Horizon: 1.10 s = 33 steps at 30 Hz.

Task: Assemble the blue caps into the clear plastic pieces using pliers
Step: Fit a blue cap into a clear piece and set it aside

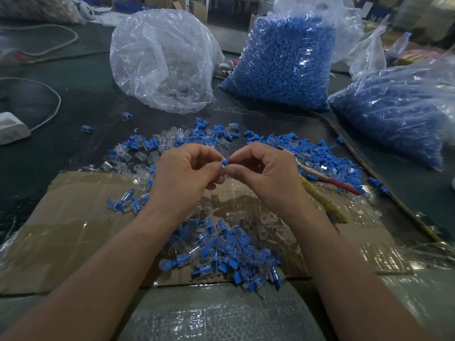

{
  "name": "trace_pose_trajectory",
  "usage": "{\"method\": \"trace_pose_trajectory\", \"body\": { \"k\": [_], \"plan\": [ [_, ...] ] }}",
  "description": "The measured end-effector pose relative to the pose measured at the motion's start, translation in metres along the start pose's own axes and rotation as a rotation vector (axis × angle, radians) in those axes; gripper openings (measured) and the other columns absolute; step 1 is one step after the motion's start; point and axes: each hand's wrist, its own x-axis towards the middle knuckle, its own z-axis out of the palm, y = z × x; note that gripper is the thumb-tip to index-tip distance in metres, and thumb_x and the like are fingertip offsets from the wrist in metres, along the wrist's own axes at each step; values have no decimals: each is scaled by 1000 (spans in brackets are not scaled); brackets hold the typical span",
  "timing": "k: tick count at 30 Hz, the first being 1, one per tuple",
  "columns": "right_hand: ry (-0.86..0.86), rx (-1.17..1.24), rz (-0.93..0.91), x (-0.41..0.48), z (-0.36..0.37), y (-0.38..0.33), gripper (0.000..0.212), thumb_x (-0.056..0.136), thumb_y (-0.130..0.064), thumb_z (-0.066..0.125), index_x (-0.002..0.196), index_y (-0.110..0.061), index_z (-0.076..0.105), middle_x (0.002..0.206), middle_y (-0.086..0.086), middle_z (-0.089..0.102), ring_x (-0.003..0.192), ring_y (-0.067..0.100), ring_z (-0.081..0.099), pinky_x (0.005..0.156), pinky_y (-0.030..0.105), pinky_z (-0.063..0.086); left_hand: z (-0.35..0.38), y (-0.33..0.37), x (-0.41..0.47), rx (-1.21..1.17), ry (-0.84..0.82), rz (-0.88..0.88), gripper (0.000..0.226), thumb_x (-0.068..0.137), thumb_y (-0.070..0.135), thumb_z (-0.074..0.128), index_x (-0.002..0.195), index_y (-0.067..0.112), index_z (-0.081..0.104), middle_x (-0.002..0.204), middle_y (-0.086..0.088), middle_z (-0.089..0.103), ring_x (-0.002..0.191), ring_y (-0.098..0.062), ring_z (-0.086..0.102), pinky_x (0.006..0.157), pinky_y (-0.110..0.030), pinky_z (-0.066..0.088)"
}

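Note:
My left hand [187, 173] pinches a small clear plastic piece [221, 169] above the cardboard. My right hand [263, 171] pinches a blue cap [224, 162] at the open end of that piece; the two hands meet fingertip to fingertip. Loose blue caps and clear pieces [202, 141] lie scattered on the table beyond my hands. A heap of assembled pieces [221, 254] lies on the cardboard below my wrists. Pliers with a red handle [327, 179] lie on the table to the right of my right hand, untouched.
A flat cardboard sheet [81, 222] covers the near table. A clear bag of clear pieces [162, 60] stands at the back, two bags of blue caps [283, 62] [394, 112] to the right. A white power strip [12, 129] with cable lies far left.

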Motion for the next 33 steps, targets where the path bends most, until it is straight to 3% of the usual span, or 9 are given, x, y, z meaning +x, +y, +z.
{"method": "trace_pose_trajectory", "body": {
  "k": [6,10,12,15,18,21,26,31,33],
  "plan": [
    [20,18,18,-1,1,2,21,73,-17,75,74,-29,57,62,-14,63,57,-1,58,55,11,46,2,1,-1,6,-46,33,17,79,4,65,76,21,62,63,0,67,56,-5,64,55,-14,52],
    [14,-58,40,1,-1,1,25,72,-31,73,88,-39,55,77,-15,60,74,-5,58,67,10,47,1,0,0,0,-67,50,19,81,2,63,78,21,61,70,2,68,58,-5,65,57,-15,52],
    [-67,-22,92,0,-1,1,25,75,-30,69,96,-39,58,89,-10,64,83,1,62,78,21,52,1,0,0,18,-78,54,21,81,1,63,78,21,61,68,5,68,58,-4,64,57,-15,52],
    [-82,43,81,0,0,0,18,77,-26,67,93,-32,64,87,-3,68,81,13,66,78,34,55,0,2,-1,3,-79,55,17,79,4,66,78,21,62,66,5,69,57,-5,65,57,-15,52],
    [-92,109,77,0,-1,1,16,76,-28,65,91,-31,65,83,-5,69,76,14,67,72,28,56,0,4,-1,-29,-74,51,13,74,7,69,77,18,63,69,0,69,55,-7,65,54,-16,52],
    [-110,154,92,-1,-3,3,24,69,-34,66,93,-32,65,84,-9,70,80,8,67,72,22,54,-1,4,0,-130,-67,-41,11,74,2,68,74,12,63,58,-3,68,50,-11,63,49,-17,50],
    [-90,198,-23,-1,-7,4,34,72,0,69,97,-21,66,79,-13,68,76,3,66,71,15,51,-5,5,3,-250,-85,-183,11,78,-2,62,73,8,63,55,-3,67,46,-12,62,47,-19,51],
    [-34,175,-70,-1,-3,4,35,72,6,67,101,-12,63,80,-8,66,72,-2,65,67,11,49,-5,6,4,-321,-140,-256,6,70,2,65,73,6,63,57,-6,67,47,-14,62,45,-19,50],
    [-11,174,-85,-1,-4,4,34,72,6,67,100,-13,63,78,-10,66,70,-3,64,66,11,48,-7,8,3,-383,-164,-278,14,61,9,65,74,5,63,58,-7,67,48,-15,63,44,-19,50]
  ]
}}
